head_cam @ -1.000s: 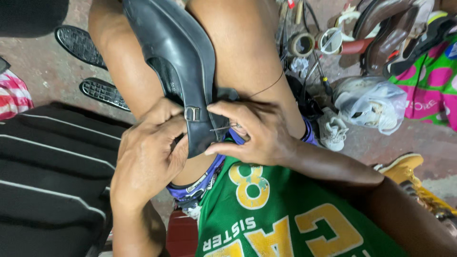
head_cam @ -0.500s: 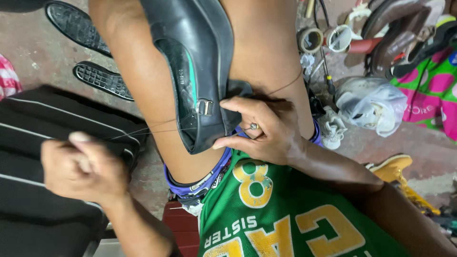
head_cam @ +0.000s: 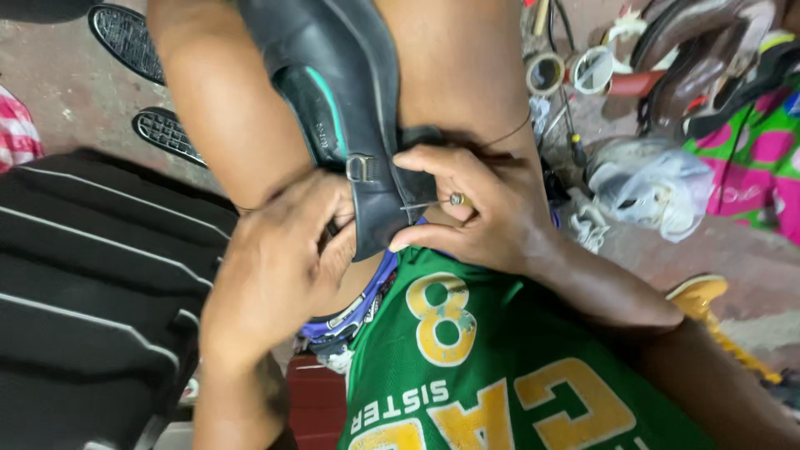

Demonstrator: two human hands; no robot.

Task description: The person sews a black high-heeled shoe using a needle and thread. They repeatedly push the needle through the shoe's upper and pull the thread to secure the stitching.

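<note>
Black shoe [head_cam: 350, 125] between both hands — left hand [head_cam: 279, 267] grips it, right hand [head_cam: 483, 208] pinches awl [head_cam: 433, 202].

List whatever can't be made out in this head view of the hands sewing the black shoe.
- Black shoe: its far end is cut off by the top edge.
- Awl tip: hidden behind the shoe's edge.
- Left hand: its fingertips and grip are hidden behind the shoe.
- Thread: too thin to follow past the right hand.
- Plastic bag: contents cannot be told.
</note>
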